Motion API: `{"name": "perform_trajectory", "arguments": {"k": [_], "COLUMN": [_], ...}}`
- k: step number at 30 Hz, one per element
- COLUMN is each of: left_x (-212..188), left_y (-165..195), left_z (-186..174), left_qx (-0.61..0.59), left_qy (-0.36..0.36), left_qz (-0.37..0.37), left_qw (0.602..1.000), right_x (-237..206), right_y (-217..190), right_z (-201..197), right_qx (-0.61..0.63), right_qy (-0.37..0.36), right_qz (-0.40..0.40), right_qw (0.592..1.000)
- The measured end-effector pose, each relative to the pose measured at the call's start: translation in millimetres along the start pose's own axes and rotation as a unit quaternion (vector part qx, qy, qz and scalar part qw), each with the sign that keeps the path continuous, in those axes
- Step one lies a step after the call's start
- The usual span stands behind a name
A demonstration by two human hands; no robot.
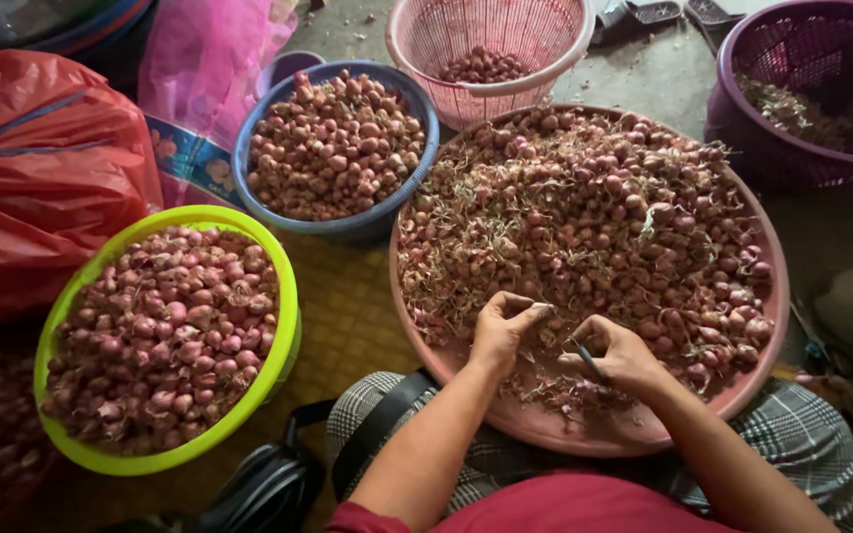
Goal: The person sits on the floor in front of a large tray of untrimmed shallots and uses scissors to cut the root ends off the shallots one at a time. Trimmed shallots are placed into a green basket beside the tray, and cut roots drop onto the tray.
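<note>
A wide pink tray (584,434) rests on my lap, heaped with small red shallots (594,207) and dry stems. My left hand (502,331) hovers over the tray's near part, fingers pinched around a shallot. My right hand (616,355) is close beside it, closed on a small dark knife (587,361) whose blade points toward the left hand. Loose peelings lie under both hands.
A lime-green basin (278,345) of shallots stands at left, a blue basin (387,222) of shallots behind it. A pink mesh basket (491,39) and a purple basket (742,138) sit at the back. Red and pink plastic bags (41,168) crowd the left.
</note>
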State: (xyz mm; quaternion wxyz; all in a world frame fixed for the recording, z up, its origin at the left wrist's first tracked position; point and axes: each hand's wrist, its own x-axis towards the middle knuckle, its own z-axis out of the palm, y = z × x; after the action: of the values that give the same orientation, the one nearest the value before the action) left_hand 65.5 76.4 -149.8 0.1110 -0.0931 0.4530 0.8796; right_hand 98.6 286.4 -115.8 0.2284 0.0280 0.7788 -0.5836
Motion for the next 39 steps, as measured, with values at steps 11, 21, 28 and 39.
{"name": "perform_trajectory", "arguments": {"k": [11,21,28,39], "left_x": [-2.0,-2.6,-1.6,0.8], "left_y": [-6.1,2.9,-2.0,-12.9], "left_z": [-1.9,7.3,3.9,-5.1], "left_qx": [0.047,0.072,0.071,0.060], "left_qy": [0.022,0.023,0.006,0.003], "left_qz": [0.006,-0.005,0.005,0.003], "left_qw": [0.999,0.997,0.997,0.998], "right_x": [3.9,1.4,2.4,-3.1], "right_y": [16.7,-0.8,7.7,0.9], "right_z": [-8.1,-0.7,-7.3,-1.4], "right_qx": [0.009,0.041,0.101,0.093], "right_qy": [-0.023,-0.001,-0.033,-0.009], "right_qz": [-0.026,-0.031,-0.021,0.014], "right_qw": [0.999,0.999,0.994,0.996]}}
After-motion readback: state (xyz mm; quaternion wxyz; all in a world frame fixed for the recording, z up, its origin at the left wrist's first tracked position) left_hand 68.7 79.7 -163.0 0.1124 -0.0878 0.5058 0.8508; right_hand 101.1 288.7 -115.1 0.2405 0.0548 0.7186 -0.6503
